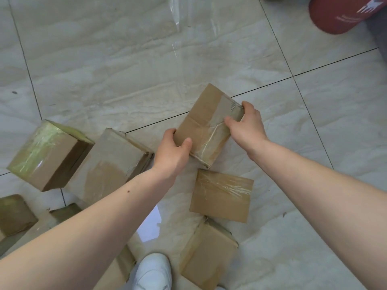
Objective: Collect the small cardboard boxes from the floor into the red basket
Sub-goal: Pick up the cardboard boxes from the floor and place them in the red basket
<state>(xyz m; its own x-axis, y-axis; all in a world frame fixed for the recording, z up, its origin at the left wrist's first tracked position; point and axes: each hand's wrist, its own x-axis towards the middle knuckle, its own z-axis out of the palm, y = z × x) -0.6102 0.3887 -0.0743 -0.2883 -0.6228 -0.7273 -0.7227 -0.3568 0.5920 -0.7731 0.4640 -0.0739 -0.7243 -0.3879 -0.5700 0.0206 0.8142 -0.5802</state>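
A taped brown cardboard box is gripped from both ends: my left hand holds its near-left corner and my right hand holds its far-right end. Several more cardboard boxes lie on the tiled floor: one just below the held box, one near my foot, two at the left, and others at the lower left. The red basket shows only partly at the top right corner.
My white shoe stands at the bottom centre between the boxes. A sheet of clear plastic lies on the pale marble-look tiles at the top. Something dark grey sits beside the red basket at the right edge.
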